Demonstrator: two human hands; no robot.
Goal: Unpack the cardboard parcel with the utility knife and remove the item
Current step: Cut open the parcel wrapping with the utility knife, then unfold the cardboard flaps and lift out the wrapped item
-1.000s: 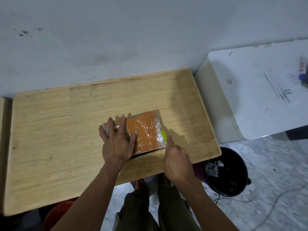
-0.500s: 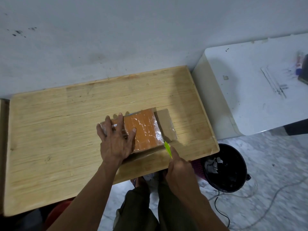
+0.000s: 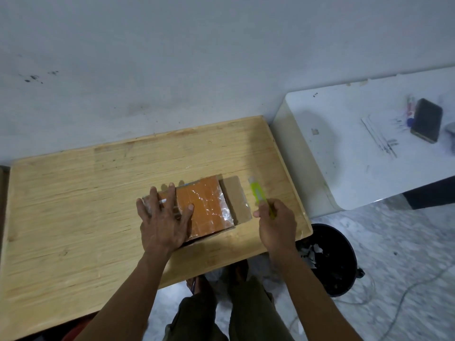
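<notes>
The table (image 3: pixel 73 193) is bare, smooth wood, and that is my first worry: the parcel (image 3: pixel 202 205) lies flat near its middle, toward the front edge, and nothing but my palm stops it sliding when the blade pushes. My left hand (image 3: pixel 165 217) lies spread on the parcel's left half, fingers straight, pressing down, not gripping. If I lean too lightly, the parcel may skid; if I cut toward that hand, the thumb lies right on the glossy tape and could be in the blade's path. A flap (image 3: pixel 235 198) already lies open on the right side, flat on the wood, so the item inside could be nicked if I go deep there. My right hand (image 3: pixel 275 222) is curled round the knife (image 3: pixel 258 195), holding it just right of the flap, tip pointing away. I cannot tell whether the blade is out; held loosely, it could slip.
</notes>
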